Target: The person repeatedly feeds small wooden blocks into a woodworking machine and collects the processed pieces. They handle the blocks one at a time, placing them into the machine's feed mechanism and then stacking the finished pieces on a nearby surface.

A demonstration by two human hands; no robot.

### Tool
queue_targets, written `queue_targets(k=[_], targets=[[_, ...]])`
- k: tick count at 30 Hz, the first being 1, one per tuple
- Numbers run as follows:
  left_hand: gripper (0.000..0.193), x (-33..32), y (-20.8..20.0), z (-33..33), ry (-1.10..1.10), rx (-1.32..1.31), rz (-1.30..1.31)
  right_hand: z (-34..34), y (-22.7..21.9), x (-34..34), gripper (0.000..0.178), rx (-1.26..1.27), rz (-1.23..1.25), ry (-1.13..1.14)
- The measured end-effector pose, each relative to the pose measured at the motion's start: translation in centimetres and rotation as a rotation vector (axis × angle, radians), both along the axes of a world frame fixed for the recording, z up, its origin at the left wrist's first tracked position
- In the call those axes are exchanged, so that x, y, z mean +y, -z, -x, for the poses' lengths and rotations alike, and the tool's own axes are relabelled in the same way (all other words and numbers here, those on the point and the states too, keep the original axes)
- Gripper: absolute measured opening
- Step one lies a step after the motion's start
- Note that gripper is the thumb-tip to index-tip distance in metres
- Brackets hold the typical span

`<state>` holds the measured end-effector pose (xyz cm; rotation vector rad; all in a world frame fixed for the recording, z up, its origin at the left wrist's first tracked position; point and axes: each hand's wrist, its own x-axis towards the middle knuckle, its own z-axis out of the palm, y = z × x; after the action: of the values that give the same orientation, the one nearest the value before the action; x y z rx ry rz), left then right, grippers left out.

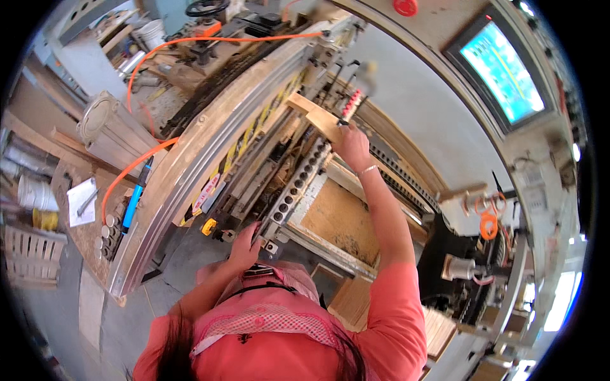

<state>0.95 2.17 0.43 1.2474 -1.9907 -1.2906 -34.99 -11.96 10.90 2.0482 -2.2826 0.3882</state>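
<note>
My right hand (351, 146) reaches far forward with its fingers closed at the right end of a pale wooden block (323, 123). A small dark part shows beside those fingertips. The block lies across the far end of a metal rail (297, 184) with a row of round dark holes. Another pale wooden piece (298, 101) is just left of the block. Close to my body, my left hand (244, 249) rests by the near end of the rail, its fingers stretched along the edge. Its fingertips are partly hidden.
A long machine beam (210, 136) runs along the left, with an orange hose (136, 166) over it. A blue tool (135, 202) lies on the left. A dusty tray (337, 222) sits under my right arm. At upper right is a lit screen (502, 73); orange scissors (488, 222) hang right.
</note>
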Motion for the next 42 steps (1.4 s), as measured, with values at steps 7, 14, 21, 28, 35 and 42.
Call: queue_targets(k=[7,14,21,28,35,42], targets=[[0.046,0.9,-2.3,0.0,-0.175,-0.026,0.046,1.2,3.8,-11.9,0.038,0.159,-0.074,-0.081],[0.047,-0.6,-5.6,2.2,-0.252,0.114,-0.047,0.8,3.1,-13.1,0.038,0.069,-0.274,-0.103],[0.057,-7.0,-4.4,7.2,-0.187,0.519,-0.319,1.8,-0.9,-7.9,0.039,0.102,-0.241,-0.183],[0.048,-11.3,-3.3,12.4,0.052,0.855,-0.629,-4.1,-4.6,5.0,0.047,-0.497,-0.429,-0.371],[0.033,-8.0,-4.2,11.5,-0.145,0.956,-0.528,-3.1,-3.0,5.6,0.044,-0.677,-0.535,-0.258],[0.038,-3.4,-3.5,4.6,-0.157,0.356,-0.062,1.3,-1.2,-6.6,0.041,-0.016,-0.225,-0.145]])
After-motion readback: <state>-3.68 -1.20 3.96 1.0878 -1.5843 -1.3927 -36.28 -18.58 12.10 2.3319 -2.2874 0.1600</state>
